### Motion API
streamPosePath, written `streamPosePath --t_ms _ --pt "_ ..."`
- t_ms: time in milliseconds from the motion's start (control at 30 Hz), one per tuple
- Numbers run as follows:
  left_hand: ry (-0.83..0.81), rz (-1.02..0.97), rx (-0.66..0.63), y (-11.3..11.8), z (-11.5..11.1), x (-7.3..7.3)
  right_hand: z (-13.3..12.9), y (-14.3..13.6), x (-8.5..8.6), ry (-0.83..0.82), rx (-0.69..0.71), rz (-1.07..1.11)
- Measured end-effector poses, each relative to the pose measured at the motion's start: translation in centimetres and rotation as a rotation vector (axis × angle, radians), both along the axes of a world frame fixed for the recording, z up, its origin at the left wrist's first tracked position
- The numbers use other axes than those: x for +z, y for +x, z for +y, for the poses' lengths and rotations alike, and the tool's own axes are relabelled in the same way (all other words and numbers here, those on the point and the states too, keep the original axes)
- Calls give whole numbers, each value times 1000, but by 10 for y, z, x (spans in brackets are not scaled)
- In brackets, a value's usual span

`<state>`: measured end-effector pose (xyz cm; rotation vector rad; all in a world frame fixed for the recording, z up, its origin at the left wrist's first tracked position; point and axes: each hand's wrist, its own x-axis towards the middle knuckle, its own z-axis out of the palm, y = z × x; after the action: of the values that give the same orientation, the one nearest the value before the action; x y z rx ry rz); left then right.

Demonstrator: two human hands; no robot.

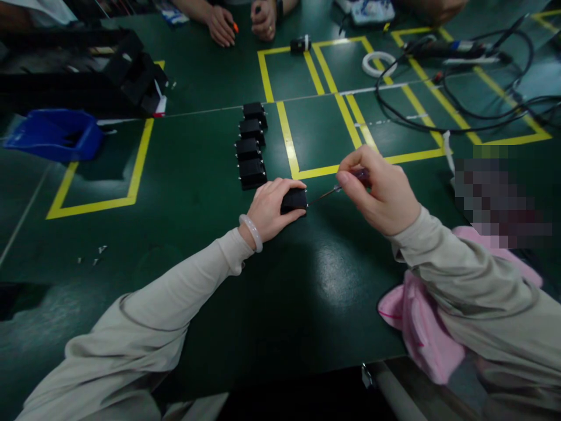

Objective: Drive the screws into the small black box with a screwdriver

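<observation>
My left hand [272,207] is wrapped round a small black box-shaped part [294,200] and holds it against the green tabletop. Silvery screw heads show on the part's right side. In my right hand [379,187] is a screwdriver [360,174], gripped by its dark handle, with the thin shaft pointing left. Its tip is at or very near the lower screw on that side; whether they touch I cannot tell. Just beyond my left hand stands a row of several similar black parts [252,169], with screws sticking out at their sides.
Loose screws [101,249] lie at the left. A blue bin [56,134] and a black rack [79,70] stand far left. Black cables [438,126], a white tape roll [379,63] and pink cloth [427,333] are at the right. A co-worker's hands [221,26] rest across the table.
</observation>
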<state>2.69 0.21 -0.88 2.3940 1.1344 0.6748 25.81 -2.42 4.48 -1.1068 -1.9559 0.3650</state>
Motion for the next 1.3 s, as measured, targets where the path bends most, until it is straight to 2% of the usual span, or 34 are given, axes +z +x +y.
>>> streamPosePath --t_ms 300,467,567,1000,1167,1300 --pt "-22 11 -2 -3 1 -2 30 -18 23 -36 88 -264" --pt "-23 20 -3 -5 2 -3 26 -29 45 -155 47 -522" --pt "-9 34 -9 -5 3 -2 21 -30 54 -205 62 -574" --pt "81 83 -28 -5 0 6 19 -27 51 -173 66 -587" --pt "210 152 14 -3 -6 16 18 -26 51 -177 96 -585" --pt "262 292 -31 0 -6 26 18 -24 52 -200 156 -595"
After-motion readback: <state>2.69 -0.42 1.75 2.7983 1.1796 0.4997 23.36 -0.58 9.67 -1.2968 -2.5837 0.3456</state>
